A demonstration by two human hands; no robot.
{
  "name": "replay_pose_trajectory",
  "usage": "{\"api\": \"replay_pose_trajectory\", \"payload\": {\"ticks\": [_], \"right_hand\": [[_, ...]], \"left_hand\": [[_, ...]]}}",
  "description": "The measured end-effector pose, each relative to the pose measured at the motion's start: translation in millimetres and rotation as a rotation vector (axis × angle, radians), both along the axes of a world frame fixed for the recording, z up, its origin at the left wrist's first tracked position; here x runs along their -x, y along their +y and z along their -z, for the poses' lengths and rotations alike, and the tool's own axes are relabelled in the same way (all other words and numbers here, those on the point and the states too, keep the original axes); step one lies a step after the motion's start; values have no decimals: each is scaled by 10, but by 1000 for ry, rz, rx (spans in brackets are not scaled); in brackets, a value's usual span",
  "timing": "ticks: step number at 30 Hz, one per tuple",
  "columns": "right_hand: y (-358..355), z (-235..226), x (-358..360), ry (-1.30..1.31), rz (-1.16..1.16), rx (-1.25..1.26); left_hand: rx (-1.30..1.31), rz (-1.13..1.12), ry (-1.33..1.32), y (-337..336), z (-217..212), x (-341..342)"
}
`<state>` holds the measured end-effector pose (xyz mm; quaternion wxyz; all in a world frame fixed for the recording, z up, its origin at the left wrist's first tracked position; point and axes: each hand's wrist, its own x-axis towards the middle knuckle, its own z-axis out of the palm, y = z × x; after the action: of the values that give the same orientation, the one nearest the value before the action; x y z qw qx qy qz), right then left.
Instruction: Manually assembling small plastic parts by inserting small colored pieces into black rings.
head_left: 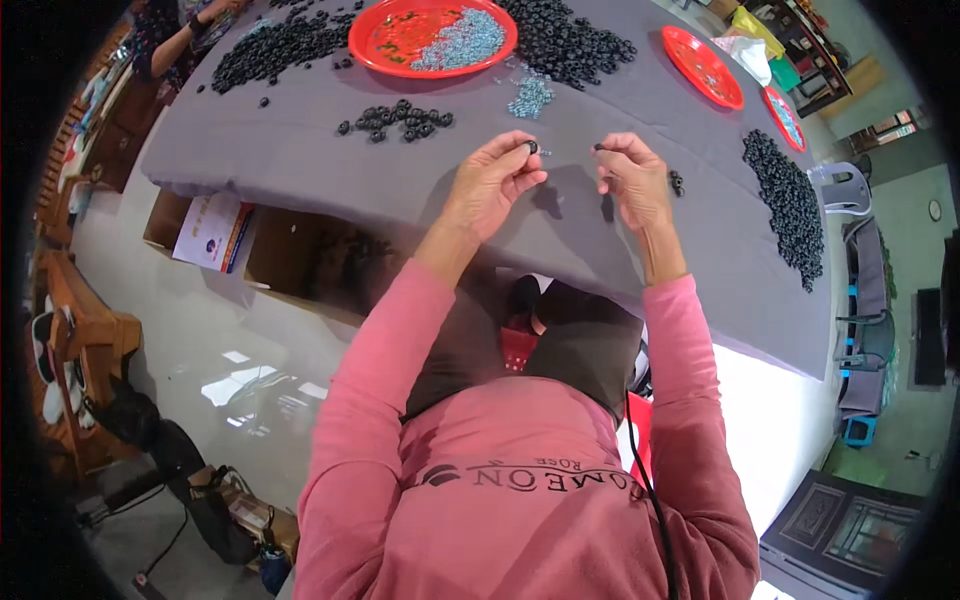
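Note:
My left hand point(488, 187) pinches a small round black knob point(531, 147) between thumb and fingers, above the grey-covered table point(350, 165). A thin silvery piece, perhaps a screw, shows beside that knob. Across a small gap, my right hand point(640, 185) has thumb and fingertips closed on another small black piece point(599, 148), mostly hidden by the fingers. Just beyond my hands lies a small heap of silvery metal pieces point(530, 98). Several loose black knobs point(395, 121) are scattered to the left of it. A few more black knobs point(677, 183) sit right of my right hand.
A red tray point(357, 55) with silvery pieces stands at the far side, between heaps of black knobs point(285, 55). Two more red trays point(672, 45) and a long knob heap point(785, 205) are at the right. Another person's arm point(178, 48) reaches in far left. Cardboard boxes point(290, 265) stand below.

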<state>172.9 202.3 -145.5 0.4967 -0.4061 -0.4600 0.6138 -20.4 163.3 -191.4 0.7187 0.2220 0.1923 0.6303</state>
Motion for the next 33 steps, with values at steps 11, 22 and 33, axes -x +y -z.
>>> {"api": "replay_pose_trajectory", "payload": {"ticks": [11, 22, 33], "right_hand": [[28, 268, -100, -1147, 140, -624], [231, -108, -132, -1124, -69, -402], [523, -142, 45, -1421, -371, -366]], "left_hand": [[-12, -44, -9, 29, 1, 4], [8, -45, 6, 24, 11, 5], [12, -47, -2, 15, -5, 2]]}}
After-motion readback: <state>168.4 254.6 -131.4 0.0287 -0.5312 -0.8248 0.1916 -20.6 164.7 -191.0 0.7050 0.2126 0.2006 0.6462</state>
